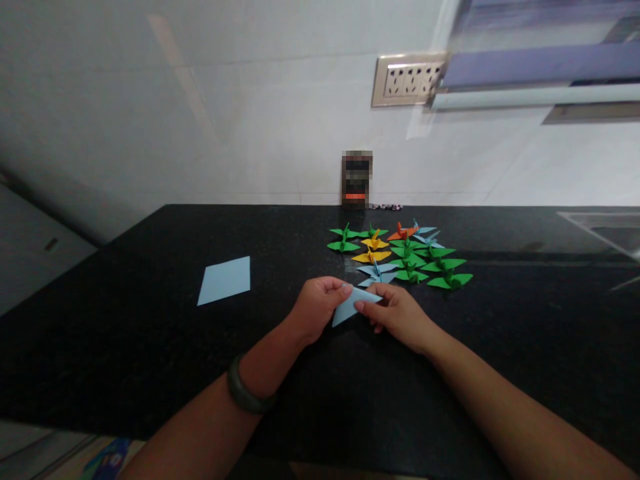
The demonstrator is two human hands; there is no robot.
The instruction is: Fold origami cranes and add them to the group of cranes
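Observation:
A light blue piece of origami paper [347, 309], folded to a small pointed shape, is held between both hands above the black countertop. My left hand [320, 305] pinches its upper left edge, thumb on top. On the other side, my right hand [395, 312] grips the right part with thumb and fingers. The fingers under the paper are partly hidden. Just beyond the hands stand several folded paper cranes: green ones [450, 280], yellow ones [373, 257], an orange one [401, 232] and light blue ones [377, 272].
A flat light blue paper sheet [225, 280] lies to the left on the black countertop [150, 347]. Against the tiled wall stands a dark upright object [357, 180], its front blurred out, with a beaded strand [387, 207] beside it. A socket panel [407, 81] is on the wall.

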